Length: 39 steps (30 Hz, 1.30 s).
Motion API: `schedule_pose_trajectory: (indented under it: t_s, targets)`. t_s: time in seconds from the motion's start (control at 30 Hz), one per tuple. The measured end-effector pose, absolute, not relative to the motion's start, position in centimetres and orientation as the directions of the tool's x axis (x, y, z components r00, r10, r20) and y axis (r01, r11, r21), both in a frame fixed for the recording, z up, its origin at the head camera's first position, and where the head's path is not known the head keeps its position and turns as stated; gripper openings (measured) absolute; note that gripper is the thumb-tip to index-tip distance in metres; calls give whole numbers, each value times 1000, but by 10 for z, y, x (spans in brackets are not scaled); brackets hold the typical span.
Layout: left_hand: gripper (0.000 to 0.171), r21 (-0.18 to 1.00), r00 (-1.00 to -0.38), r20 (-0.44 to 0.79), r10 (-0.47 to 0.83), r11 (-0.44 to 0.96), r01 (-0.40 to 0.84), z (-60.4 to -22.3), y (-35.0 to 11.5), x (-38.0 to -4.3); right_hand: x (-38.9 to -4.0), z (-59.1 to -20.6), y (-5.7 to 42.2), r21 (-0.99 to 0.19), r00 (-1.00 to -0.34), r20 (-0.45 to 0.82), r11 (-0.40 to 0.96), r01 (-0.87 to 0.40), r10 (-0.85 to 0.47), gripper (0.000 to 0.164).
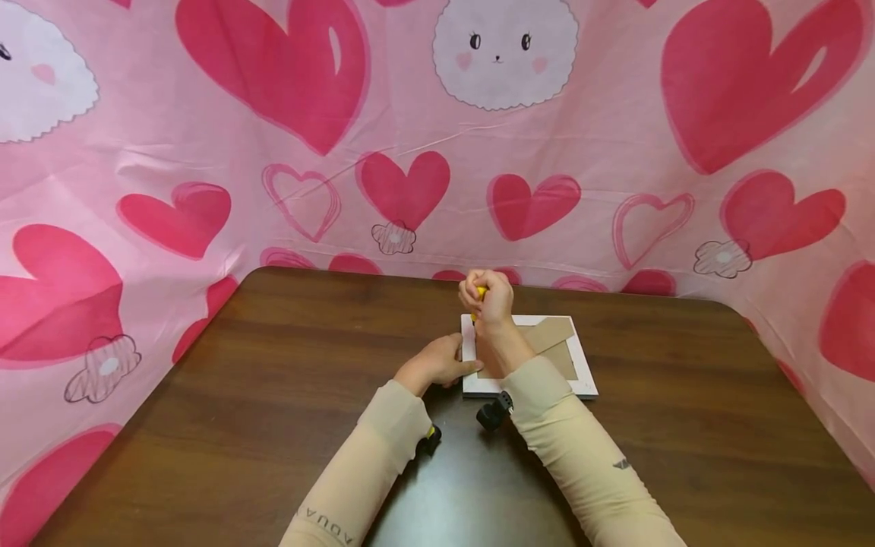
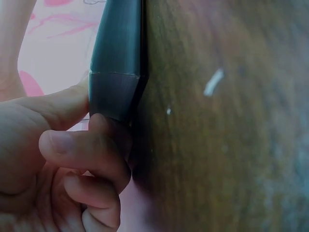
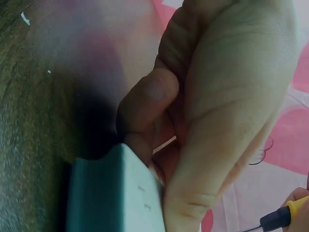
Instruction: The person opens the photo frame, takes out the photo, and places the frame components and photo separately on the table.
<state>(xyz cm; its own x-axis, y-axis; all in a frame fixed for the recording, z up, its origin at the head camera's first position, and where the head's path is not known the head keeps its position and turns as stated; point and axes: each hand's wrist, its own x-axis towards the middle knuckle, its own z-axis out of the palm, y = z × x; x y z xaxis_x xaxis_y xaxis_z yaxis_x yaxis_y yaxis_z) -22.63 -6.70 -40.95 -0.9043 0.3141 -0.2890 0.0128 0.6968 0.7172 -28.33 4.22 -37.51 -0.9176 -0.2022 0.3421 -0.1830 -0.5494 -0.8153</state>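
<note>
A picture frame lies back side up on the table, its white border around a brown backing board. A brown stand flap lies diagonally across that board. My left hand grips the frame's left edge, thumb on top and fingers curled beneath, as the left wrist view shows at the dark frame side. Above the far left part of the frame, my right hand holds a screwdriver with a yellow handle and black collar. Where its tip touches is hidden in the head view.
The brown wooden table extends around the frame on all sides. A pink heart-patterned cloth hangs behind it and along its sides. Small white scraps lie on the tabletop near the frame.
</note>
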Motion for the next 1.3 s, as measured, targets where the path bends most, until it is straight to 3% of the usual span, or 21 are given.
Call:
schedule_pose_trajectory:
  t_s: [0.3, 0.67, 1.3]
  targets:
    - [28, 687, -901, -308, 307, 726, 13, -411, -66, -229, -284, -375, 45, -796, -926, 332, -579, -174, -179, 34]
    - [30, 710, -904, -312, 294, 704, -15, -410, -64, -228, -289, -374, 57, -794, -925, 293, -600, -93, -244, 37]
    - [28, 754, -906, -301, 297, 655, -36, -413, -68, -226, -303, -372, 61, -821, -842, 284, -569, 33, -459, 34]
